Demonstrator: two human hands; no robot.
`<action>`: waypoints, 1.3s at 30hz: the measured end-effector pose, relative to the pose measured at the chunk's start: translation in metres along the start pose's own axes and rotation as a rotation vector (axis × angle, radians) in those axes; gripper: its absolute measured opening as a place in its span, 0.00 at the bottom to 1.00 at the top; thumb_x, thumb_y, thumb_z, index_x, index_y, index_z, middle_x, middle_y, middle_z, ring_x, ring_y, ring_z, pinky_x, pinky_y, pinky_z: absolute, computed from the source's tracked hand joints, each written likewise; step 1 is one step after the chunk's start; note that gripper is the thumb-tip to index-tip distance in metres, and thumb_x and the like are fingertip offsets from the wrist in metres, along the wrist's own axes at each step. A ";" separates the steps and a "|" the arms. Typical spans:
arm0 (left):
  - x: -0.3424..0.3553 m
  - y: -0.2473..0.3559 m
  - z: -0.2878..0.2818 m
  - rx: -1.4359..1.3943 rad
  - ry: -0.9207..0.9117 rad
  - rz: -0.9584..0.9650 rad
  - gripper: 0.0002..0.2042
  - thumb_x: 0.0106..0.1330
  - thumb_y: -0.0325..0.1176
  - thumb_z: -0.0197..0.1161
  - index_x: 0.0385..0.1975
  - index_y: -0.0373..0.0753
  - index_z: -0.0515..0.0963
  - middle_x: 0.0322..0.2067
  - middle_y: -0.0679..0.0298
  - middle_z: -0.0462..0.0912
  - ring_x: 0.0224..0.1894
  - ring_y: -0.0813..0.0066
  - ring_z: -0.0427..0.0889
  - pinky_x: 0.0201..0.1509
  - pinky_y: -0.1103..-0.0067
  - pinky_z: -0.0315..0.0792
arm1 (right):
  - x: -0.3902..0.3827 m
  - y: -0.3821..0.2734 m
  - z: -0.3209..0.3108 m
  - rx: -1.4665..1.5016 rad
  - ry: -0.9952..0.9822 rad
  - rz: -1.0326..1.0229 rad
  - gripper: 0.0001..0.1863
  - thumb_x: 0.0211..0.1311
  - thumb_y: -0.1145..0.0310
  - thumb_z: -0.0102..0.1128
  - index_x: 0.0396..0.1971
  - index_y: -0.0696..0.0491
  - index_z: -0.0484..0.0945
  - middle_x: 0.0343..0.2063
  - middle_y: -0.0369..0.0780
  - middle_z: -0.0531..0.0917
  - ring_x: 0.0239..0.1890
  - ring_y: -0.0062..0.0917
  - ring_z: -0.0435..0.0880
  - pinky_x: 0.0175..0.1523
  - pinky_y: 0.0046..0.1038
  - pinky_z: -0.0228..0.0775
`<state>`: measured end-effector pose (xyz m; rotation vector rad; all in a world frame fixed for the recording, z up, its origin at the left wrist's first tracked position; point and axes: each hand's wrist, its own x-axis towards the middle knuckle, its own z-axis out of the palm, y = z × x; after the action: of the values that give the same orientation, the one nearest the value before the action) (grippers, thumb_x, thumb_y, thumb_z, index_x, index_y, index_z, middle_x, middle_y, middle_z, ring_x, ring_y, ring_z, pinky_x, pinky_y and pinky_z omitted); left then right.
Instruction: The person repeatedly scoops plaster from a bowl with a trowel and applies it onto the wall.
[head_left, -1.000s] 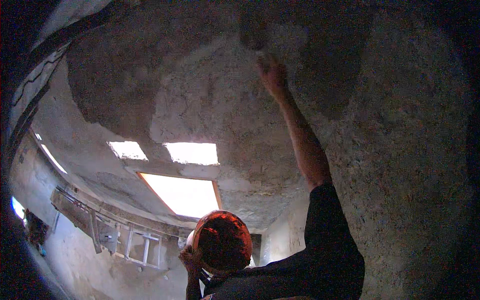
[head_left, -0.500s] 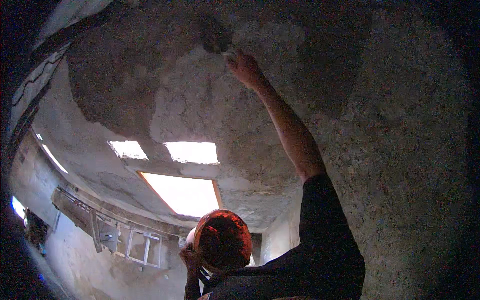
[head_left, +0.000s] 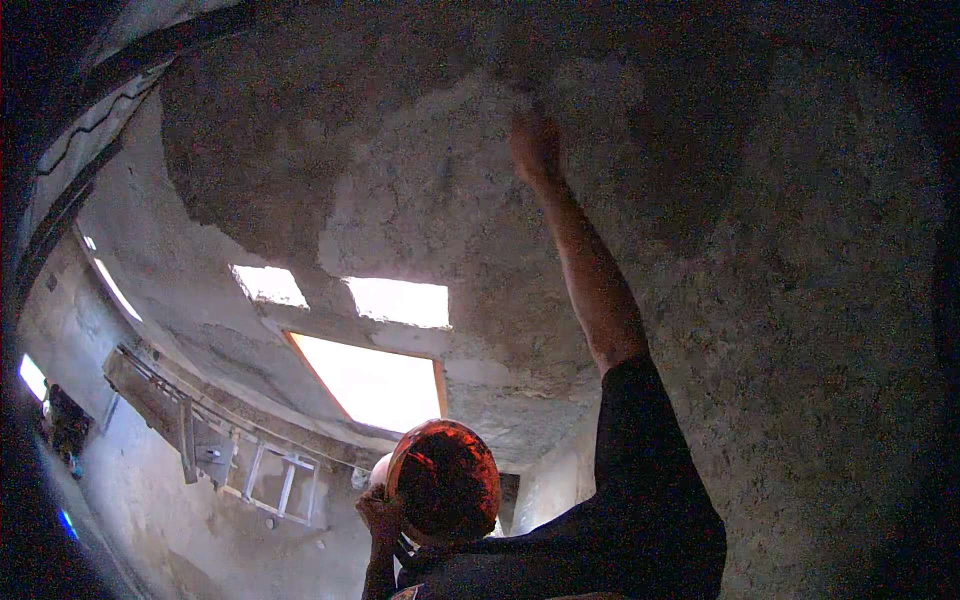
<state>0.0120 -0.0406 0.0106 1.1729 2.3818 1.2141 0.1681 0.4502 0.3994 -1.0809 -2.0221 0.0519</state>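
My right hand [head_left: 537, 145] is raised high against the rough grey wall [head_left: 420, 190]. Its fingers are closed on the handle of what looks like a wide brush, whose dark head is smeared and blends into the wall's dark damp area above the hand. Low in the middle, my left hand [head_left: 380, 515] grips the side of an orange-red bucket [head_left: 494, 480]. The bucket is tilted with its mouth facing me; its inside is dark and streaked, and the contents cannot be made out.
Dark wet-looking patches [head_left: 250, 170] spread over the upper wall beside paler plaster. Two small bright openings [head_left: 400, 302] sit above a larger orange-edged opening [head_left: 375, 380]. At the lower left are a pale frame [head_left: 285, 485] and long boards [head_left: 150, 385]. A dark beam [head_left: 170, 45] crosses the upper left.
My right hand with the brush has swept right and slightly down along the wall, and is now blurred. The left hand keeps hold of the bucket. The whole view has shifted slightly.
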 end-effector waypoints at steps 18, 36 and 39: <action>0.004 -0.022 0.020 0.050 0.056 0.107 0.15 0.45 0.42 0.60 0.11 0.36 0.69 0.10 0.52 0.68 0.12 0.62 0.68 0.19 0.68 0.59 | -0.435 0.028 0.020 -0.065 -0.507 0.256 0.21 0.46 0.49 0.58 0.32 0.51 0.72 0.22 0.46 0.78 0.29 0.40 0.78 0.35 0.40 0.70; 0.042 0.022 -0.008 0.196 -0.069 0.239 0.16 0.52 0.44 0.57 0.18 0.36 0.67 0.16 0.50 0.70 0.22 0.45 0.71 0.24 0.63 0.61 | -0.535 -0.001 -0.003 0.930 -1.076 0.981 0.17 0.56 0.60 0.55 0.38 0.56 0.65 0.21 0.38 0.74 0.16 0.19 0.71 0.19 0.23 0.65; 0.033 0.044 -0.024 0.072 -0.116 0.135 0.17 0.53 0.44 0.57 0.19 0.35 0.68 0.16 0.51 0.71 0.22 0.50 0.73 0.24 0.66 0.64 | -0.550 -0.008 -0.001 0.980 -1.009 1.136 0.15 0.57 0.60 0.54 0.37 0.55 0.67 0.20 0.38 0.74 0.15 0.19 0.71 0.19 0.24 0.64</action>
<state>0.0023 -0.0154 0.0644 1.4067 2.3113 1.0746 0.3241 0.0552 0.0492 -1.4339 -1.3696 2.2399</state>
